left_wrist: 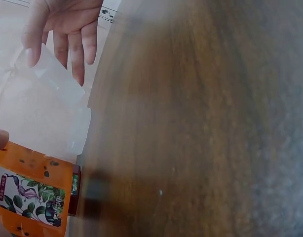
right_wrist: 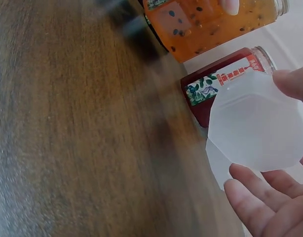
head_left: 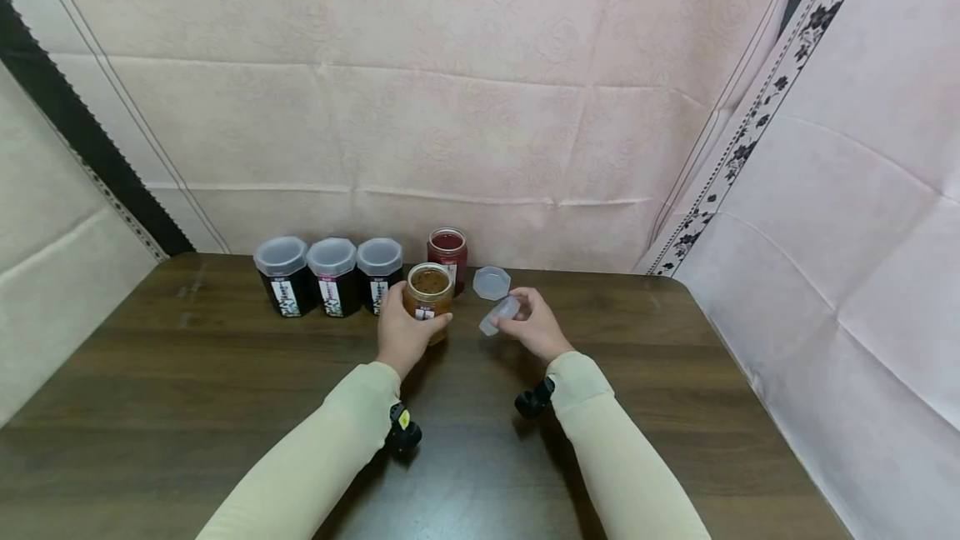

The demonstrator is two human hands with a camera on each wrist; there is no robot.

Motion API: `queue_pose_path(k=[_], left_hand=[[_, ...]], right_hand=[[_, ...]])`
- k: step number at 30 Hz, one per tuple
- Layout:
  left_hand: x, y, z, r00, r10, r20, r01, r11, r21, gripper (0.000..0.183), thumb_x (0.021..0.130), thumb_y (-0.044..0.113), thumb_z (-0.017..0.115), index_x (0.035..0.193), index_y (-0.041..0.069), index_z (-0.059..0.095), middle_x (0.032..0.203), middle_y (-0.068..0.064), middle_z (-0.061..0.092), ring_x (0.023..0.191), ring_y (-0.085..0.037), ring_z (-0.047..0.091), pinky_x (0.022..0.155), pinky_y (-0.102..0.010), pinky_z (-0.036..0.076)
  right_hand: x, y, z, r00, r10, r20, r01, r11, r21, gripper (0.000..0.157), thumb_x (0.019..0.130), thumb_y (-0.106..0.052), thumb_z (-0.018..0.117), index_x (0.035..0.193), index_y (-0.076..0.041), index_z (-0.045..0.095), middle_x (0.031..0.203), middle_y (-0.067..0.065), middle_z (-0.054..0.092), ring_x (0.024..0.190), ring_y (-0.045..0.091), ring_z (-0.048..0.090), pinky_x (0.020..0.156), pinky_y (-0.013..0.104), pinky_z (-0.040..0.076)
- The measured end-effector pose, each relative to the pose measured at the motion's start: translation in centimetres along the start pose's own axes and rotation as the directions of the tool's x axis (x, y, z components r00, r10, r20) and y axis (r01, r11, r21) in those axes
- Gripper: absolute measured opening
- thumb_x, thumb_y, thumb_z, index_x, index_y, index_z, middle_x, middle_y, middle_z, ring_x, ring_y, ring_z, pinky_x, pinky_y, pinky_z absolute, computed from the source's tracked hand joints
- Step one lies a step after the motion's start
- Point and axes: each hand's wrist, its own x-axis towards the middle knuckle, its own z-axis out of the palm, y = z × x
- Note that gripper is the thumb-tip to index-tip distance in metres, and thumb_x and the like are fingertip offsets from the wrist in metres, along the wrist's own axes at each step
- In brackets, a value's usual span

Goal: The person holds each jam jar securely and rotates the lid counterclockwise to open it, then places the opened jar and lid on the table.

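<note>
My left hand (head_left: pixel 402 330) grips a glass jar of orange jam (head_left: pixel 430 283) with dark seeds, its thumb and fingers round the sides. No lid covers this jar, and its label shows in the left wrist view. Between the thumb and fingers of my right hand (head_left: pixel 537 327) is a translucent angular plastic lid (right_wrist: pixel 260 126), held tilted to the right of the jar. Just behind it lies a second translucent lid (head_left: pixel 491 282) on the table. A red jam jar (head_left: pixel 450 245), also without a lid, stands behind the orange one.
Left of the orange jar, three dark jars (head_left: pixel 333 286) with translucent lids stand in a row. The brown wooden table (head_left: pixel 225 407) ends at a pale cloth backdrop (head_left: pixel 480 140), with another cloth (head_left: pixel 847 240) along the right side.
</note>
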Motion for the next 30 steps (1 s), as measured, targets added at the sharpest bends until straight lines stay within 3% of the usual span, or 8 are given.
queue_pose_path(k=[5, 30], left_hand=[[0.1, 0.0, 0.1, 1.0, -0.008, 0.006, 0.008, 1.0, 0.005, 0.081, 0.071, 0.022, 0.086, 0.136, 0.001, 0.042, 0.129, -0.018, 0.044, 0.123, -0.033, 0.044, 0.109, -0.049, 0.035], [1.0, -0.4, 1.6, 0.999, -0.052, 0.013, 0.052, 0.999, 0.007, 0.08, 0.074, 0.024, 0.085, 0.137, 0.004, 0.04, 0.128, -0.016, 0.044, 0.121, -0.032, 0.045, 0.109, -0.05, 0.035]], right_hand=[[0.3, 0.5, 0.3, 1.0, 0.001, -0.016, -0.001, 1.0, 0.023, 0.058, 0.083, -0.018, 0.076, 0.131, -0.007, 0.046, 0.135, 0.016, 0.049, 0.114, 0.033, 0.054, 0.098, 0.046, 0.046], [1.1, 1.7, 1.2, 0.996, 0.039, -0.074, -0.029, 0.99, 0.141, 0.055, 0.083, -0.012, 0.075, 0.127, -0.005, 0.042, 0.136, 0.016, 0.047, 0.123, 0.032, 0.051, 0.102, 0.045, 0.043]])
